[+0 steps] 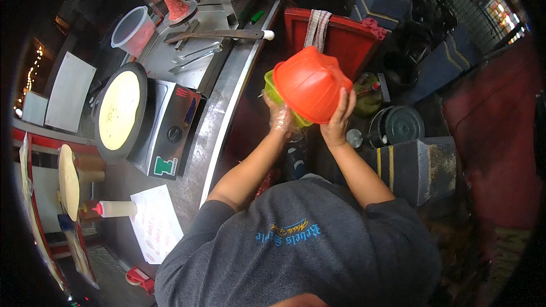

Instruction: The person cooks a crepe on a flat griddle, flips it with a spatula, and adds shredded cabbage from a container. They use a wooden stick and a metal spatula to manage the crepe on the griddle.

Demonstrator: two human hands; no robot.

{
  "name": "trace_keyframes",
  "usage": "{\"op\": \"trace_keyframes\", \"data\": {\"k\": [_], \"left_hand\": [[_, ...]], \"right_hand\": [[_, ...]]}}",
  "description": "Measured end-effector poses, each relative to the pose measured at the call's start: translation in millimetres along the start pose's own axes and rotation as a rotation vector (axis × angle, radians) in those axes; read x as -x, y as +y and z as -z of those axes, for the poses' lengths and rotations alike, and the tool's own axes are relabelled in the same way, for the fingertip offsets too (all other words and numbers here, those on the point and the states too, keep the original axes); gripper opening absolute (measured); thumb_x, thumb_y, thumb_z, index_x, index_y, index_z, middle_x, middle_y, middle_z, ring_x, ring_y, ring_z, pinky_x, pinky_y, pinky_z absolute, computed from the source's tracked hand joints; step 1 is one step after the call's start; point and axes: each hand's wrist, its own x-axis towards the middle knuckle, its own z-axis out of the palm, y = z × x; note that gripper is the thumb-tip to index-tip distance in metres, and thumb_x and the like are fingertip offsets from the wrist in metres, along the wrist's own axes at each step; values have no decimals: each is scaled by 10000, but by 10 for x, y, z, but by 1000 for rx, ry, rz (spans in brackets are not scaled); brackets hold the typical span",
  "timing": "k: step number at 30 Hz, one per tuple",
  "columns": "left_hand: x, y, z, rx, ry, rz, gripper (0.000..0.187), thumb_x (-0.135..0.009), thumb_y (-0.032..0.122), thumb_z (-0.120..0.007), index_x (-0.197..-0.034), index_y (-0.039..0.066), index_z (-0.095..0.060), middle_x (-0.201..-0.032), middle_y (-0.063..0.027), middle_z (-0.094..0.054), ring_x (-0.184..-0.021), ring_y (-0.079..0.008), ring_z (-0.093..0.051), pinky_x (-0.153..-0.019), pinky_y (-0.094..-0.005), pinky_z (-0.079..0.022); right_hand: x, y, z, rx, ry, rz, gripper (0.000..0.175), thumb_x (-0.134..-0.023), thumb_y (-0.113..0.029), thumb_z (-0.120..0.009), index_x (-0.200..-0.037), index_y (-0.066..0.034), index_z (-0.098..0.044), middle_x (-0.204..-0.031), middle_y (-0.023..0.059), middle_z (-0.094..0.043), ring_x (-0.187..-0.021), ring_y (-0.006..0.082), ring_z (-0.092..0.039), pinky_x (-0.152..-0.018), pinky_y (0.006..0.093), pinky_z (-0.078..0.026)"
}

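Note:
In front of my chest I hold an orange-red plastic bowl (313,85) tilted over a yellow-green plastic container (270,83). My left hand (278,113), in a clear plastic glove, grips the container from its near left side. Bare, my right hand (339,119) is closed around the lower right side of the bowl, fingers on its outer wall. The bowl covers most of the container, so whatever lies inside either one is hidden. Both are held off the counter, to the right of its edge.
Left, a pale crepe or flatbread (119,110) lies in a black pan on a portable gas stove (168,132). Tongs (198,56) and a long knife (222,35) rest beyond, near a reddish meat cone (174,4). A red box (337,38) stands ahead; a lidded bucket (403,123) sits right.

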Motion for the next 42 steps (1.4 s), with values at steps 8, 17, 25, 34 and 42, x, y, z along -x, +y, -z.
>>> {"op": "trace_keyframes", "data": {"k": [8, 17, 25, 34, 42], "left_hand": [[-187, -187, 339, 109, -138, 204, 768, -943, 220, -614, -1635, 178, -284, -1469, -149, -514, -1233, -295, -576, -1056, -459, -507], [-434, -616, 87, -142, -226, 272, 918, -902, 159, -605, -1697, 214, -150, -1575, -156, -409, -1390, -330, -480, -1129, -469, -466], [-875, -227, -243, -560, -553, 54, 1205, -896, 745, -649, -1701, 62, -69, -1680, -169, -309, -1517, -301, -376, -1237, -431, -339], [-772, 59, -452, -525, -447, 119, 1099, -893, 552, -647, -1678, 8, -104, -1634, -191, -374, -1478, -315, -430, -1235, -412, -331], [-419, 271, -585, -388, -348, 48, 1134, -818, 349, -724, -1682, 8, -74, -1635, -196, -362, -1502, -298, -381, -1254, -419, -296]], "right_hand": [[-165, 652, -171, -664, 444, -771, 769, -904, 79, -500, -1623, -56, -262, -1554, 205, -433, -1318, 367, -574, -1077, 499, -519], [234, 3554, -1250, -1156, 1064, -1690, 396, -997, -79, -527, -1386, -12, -500, -1256, 213, -668, -994, 339, -731, -859, 461, -692], [938, 5277, -539, -737, 1480, -1747, 446, -1034, -182, -536, -1450, -30, -483, -1329, 193, -632, -1093, 318, -690, -905, 451, -647], [1693, 5730, 135, -739, 1481, -1801, 514, -1069, -275, -536, -1527, -55, -458, -1425, 176, -579, -1214, 299, -638, -983, 434, -592], [570, 5440, -849, -806, 1160, -1786, 395, -1058, -280, -600, -1367, -35, -570, -1171, 121, -655, -987, 244, -669, -818, 339, -574]]}}
